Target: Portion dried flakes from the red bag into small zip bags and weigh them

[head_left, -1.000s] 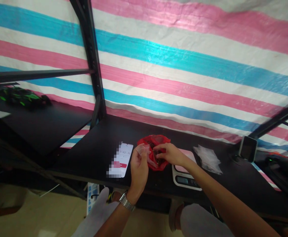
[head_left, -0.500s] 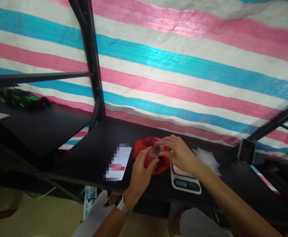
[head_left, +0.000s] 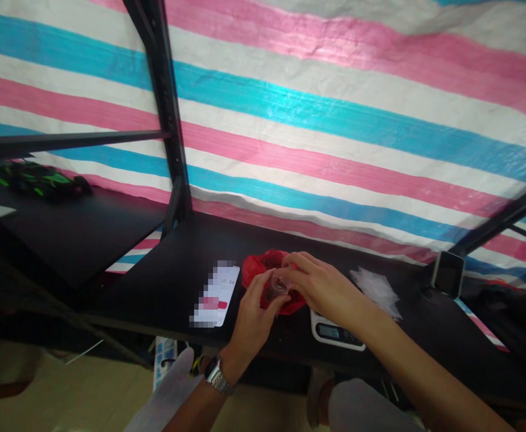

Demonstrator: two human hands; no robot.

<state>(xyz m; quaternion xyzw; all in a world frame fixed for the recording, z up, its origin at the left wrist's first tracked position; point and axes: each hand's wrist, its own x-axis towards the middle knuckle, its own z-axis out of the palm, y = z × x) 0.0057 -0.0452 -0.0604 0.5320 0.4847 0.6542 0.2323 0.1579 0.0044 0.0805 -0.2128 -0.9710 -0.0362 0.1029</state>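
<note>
My left hand (head_left: pixel 254 309) has its thumb and fingers closed around a clear plastic bag (head_left: pixel 277 288), whose mouth is at the fingertips. Just above that mouth, my right hand (head_left: pixel 317 285) is curled downward around a small clear cup, now mostly hidden by its fingers. Beneath both hands lies an open red plastic bag (head_left: pixel 251 270) with dark brown loose pieces (head_left: pixel 272 262) in it. A white digital scale (head_left: pixel 338 335) sits partly under my right forearm.
A phone with a lit screen (head_left: pixel 221 297) lies left of the red bag. Several clear plastic bags (head_left: pixel 377 291) are piled to the right, and a small dark-screened device (head_left: pixel 447 274) stands farther right. A black shelf post (head_left: pixel 168 108) rises at the back left; striped sheeting (head_left: pixel 335 114) hangs behind.
My right hand has turned over and down toward the clear bag, tipping the cup whose brown contents showed before. My left hand keeps its hold, nearly in place.
</note>
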